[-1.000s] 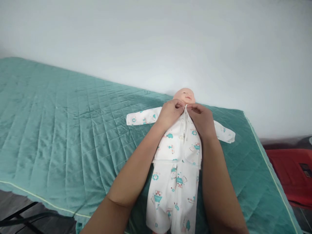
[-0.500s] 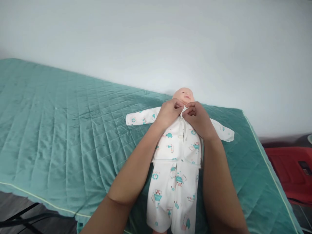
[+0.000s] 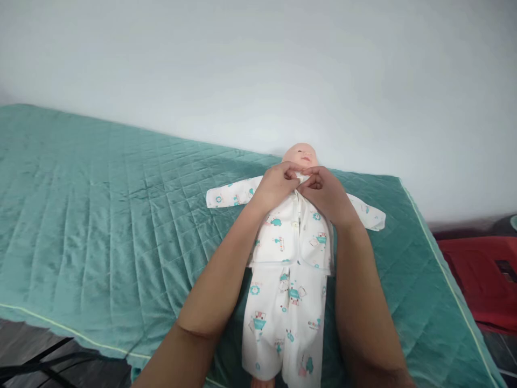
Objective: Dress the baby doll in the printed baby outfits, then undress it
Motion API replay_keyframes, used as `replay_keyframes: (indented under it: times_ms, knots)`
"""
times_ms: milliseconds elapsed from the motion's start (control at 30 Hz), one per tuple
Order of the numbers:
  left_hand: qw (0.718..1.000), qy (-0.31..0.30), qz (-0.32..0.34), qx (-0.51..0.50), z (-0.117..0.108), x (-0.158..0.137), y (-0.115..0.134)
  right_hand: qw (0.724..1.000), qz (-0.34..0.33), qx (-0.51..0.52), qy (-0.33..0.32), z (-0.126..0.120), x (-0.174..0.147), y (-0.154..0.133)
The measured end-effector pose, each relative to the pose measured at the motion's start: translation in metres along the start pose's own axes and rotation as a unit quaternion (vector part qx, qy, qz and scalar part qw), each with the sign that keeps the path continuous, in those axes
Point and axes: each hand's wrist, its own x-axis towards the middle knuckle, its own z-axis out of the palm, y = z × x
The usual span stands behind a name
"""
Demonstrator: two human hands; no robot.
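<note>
A baby doll point(image 3: 299, 154) lies on its back on the green quilted cover, dressed in a white printed jacket point(image 3: 278, 242) and matching trousers point(image 3: 264, 312). At the top of the jacket's front opening, just below the doll's chin, my left hand point(image 3: 278, 184) pinches one edge of the cloth. Close against it, my right hand point(image 3: 325, 191) is closed on the other edge. The fingertips of both hands nearly meet at the collar. Further down the front, a small button point(image 3: 295, 224) shows. Both sleeves lie spread out sideways.
The green quilted cover point(image 3: 100, 215) drapes over the bed up to a pale wall point(image 3: 242, 70). Beyond the right edge stands a red plastic object point(image 3: 480, 280). Black metal legs point(image 3: 44, 364) show at the lower left over a dark floor.
Both hands stay at the collar with small finger shifts. The jacket's upper edges, which stood up between the fingers, now lie flatter and closer together. The view has shifted slightly.
</note>
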Motion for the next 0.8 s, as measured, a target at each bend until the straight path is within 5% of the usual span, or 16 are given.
replay_keyframes:
  times_ms: [367, 800]
  knots:
    - [0.979, -0.023, 0.065, 0.193, -0.007, -0.007, 0.011, 0.981, -0.019, -0.191, 0.000, -0.007, -0.010, -0.015]
    - [0.973, -0.027, 0.068, 0.220, -0.008, -0.005, 0.007, 0.981, -0.080, -0.171, 0.053, -0.006, 0.000, 0.000]
